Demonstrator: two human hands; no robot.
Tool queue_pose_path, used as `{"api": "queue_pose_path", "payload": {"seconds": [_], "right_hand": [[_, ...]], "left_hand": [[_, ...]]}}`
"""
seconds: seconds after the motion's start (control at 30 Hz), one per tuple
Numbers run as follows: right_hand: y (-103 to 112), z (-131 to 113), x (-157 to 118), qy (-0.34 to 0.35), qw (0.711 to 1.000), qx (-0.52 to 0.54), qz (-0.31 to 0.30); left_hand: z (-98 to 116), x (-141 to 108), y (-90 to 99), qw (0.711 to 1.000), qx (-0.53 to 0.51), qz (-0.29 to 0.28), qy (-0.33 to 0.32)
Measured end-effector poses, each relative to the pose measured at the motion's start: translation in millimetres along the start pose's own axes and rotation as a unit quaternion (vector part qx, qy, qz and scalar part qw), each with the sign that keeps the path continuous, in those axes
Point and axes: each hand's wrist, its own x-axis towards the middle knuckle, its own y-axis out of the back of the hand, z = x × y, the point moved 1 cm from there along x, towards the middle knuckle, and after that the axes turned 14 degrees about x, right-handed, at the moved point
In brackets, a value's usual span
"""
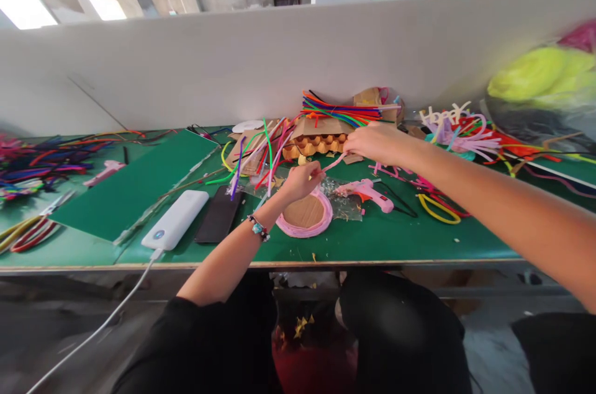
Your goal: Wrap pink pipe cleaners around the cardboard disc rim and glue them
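Observation:
A round cardboard piece rimmed with pink pipe cleaner [305, 231] lies near the table's front edge. Just above its far rim is my left hand [302, 182], fingers pinched together on a pink pipe cleaner [334, 163]. This strand stretches up and right to my right hand [370, 141], whose fingers are closed on its other end. To the right of the ring, a pink glue gun [365, 193] rests on a clear plastic bag. Whether the strand joins the ring is hidden by my left hand.
An egg carton [314, 144] and bundled pipe cleaners [342, 110] stand behind my hands. At left are a black phone [218, 214], a cabled white power bank [176, 220], a green board [139, 186] and scissors [35, 226]. More pipe cleaners [470, 139] pile up at right.

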Motion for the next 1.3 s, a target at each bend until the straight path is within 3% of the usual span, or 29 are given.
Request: {"api": "queue_pose_path", "payload": {"seconds": [0.2,0.33,0.43,0.53,0.6,0.63,0.73,0.83,0.9,1.0,1.13,1.3], "right_hand": [[-2,-23,46,0.072,0.985,-0.145,0.066],[-20,-40,78,0.078,0.99,-0.085,0.076],[-27,-41,83,0.068,0.991,-0.07,0.087],[-23,-44,63,0.017,0.991,-0.029,0.13],[-19,-54,37,-0.037,0.979,0.102,0.172],[-20,-62,22,-0.048,0.972,0.163,0.159],[-36,-97,-16,-0.05,0.967,0.248,0.037],[-67,-126,-36,-0.04,0.974,0.223,-0.023],[-86,-135,-39,-0.052,0.977,0.204,-0.03],[-102,-134,-38,-0.056,0.977,0.206,-0.032],[-103,-124,-41,-0.051,0.974,0.218,-0.032],[-95,-110,-57,-0.079,0.965,0.248,-0.037]], "left_hand": [[10,0,3.3,0.988,-0.14,-0.025,0.064],[5,1,7.6,0.963,-0.237,-0.044,0.117],[-6,-1,6.0,0.944,-0.288,-0.058,0.151],[-18,-2,-0.5,0.926,-0.328,-0.061,0.178],[-26,-2,-5.5,0.915,-0.351,-0.057,0.191],[-29,-1,-7.9,0.909,-0.363,-0.055,0.195],[-36,1,-14.3,0.893,-0.397,-0.056,0.204],[-40,2,-18.5,0.88,-0.422,-0.038,0.217],[-42,1,-19.1,0.873,-0.429,-0.007,0.23],[-45,-3,-16.9,0.867,-0.431,0.042,0.246],[-50,-10,-11.6,0.857,-0.437,0.091,0.257],[-53,-24,-7.3,0.833,-0.48,0.088,0.262]]}}
